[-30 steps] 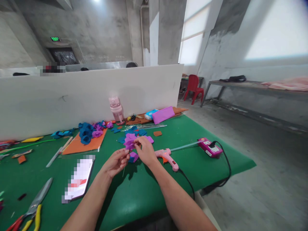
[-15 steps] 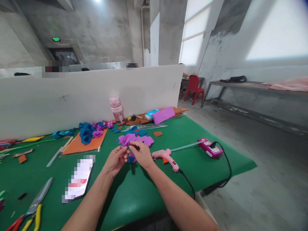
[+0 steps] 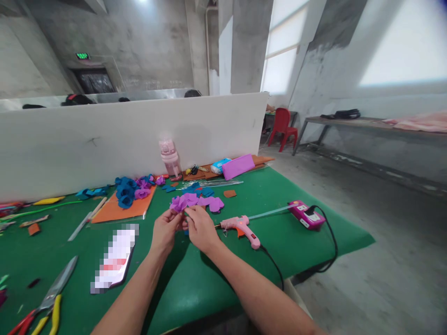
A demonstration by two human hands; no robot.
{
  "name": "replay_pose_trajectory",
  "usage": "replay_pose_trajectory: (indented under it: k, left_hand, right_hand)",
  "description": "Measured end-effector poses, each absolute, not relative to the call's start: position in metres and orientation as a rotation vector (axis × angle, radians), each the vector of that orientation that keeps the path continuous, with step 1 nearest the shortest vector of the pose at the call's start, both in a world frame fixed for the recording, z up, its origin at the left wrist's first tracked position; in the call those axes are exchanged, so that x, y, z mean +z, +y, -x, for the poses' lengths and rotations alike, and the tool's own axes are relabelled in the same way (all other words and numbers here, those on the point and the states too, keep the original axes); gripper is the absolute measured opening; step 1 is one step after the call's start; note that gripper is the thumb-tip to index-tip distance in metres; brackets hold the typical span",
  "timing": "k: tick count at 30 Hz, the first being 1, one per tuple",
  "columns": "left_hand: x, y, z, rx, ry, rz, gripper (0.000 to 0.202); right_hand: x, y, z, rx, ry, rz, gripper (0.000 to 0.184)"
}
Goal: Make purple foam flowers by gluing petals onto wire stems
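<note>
Between my hands is a purple flower (image 3: 180, 203) that looks made of felt or crepe paper. My left hand (image 3: 168, 228) pinches it from below on the left. The fingers of my right hand (image 3: 200, 225) are closed at its base, partly hiding it. Loose purple petals (image 3: 213, 204) lie just behind my right hand, and blue pieces (image 3: 195, 188) are farther back. A pink hot glue gun (image 3: 240, 227) rests beside my right hand, its long glue stick (image 3: 267, 212) reaching toward a pink power strip (image 3: 306, 216).
Finished blue flowers (image 3: 125, 191) sit on an orange sheet (image 3: 120, 211). A phone (image 3: 115, 260) and red-and-yellow-handled shears (image 3: 56, 291) lie to the left. A pink bottle (image 3: 170, 158) stands against the white partition (image 3: 216, 125). The glue gun's cord (image 3: 275, 265) runs over the table edge.
My right hand has turned and its fingers have shifted at the flower's base, now covering the thin stem seen below before. The flower stays nearly in place.
</note>
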State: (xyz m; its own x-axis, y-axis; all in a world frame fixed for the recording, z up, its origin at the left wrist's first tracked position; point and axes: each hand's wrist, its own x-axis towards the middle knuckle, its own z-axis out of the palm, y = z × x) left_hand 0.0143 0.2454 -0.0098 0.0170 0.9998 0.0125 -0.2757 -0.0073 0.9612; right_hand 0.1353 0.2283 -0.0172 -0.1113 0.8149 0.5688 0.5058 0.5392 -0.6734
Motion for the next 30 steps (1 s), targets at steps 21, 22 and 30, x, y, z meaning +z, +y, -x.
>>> replay_pose_trajectory:
  k: [21, 22, 30]
  left_hand:
    - [-0.010, 0.246, -0.017, 1.449, 1.041, -1.016, 0.030]
    - [-0.010, 0.247, -0.017, 1.444, 1.029, -0.966, 0.031]
    - [-0.009, 0.249, -0.016, 1.379, 0.948, -0.805, 0.033]
  right_hand:
    - [-0.024, 0.241, -0.137, 0.868, -1.315, 0.983, 0.019]
    - [-0.024, 0.241, -0.137, 0.864, -1.322, 0.988, 0.019]
    - [-0.026, 0.240, -0.135, 0.752, -1.420, 1.033, 0.019]
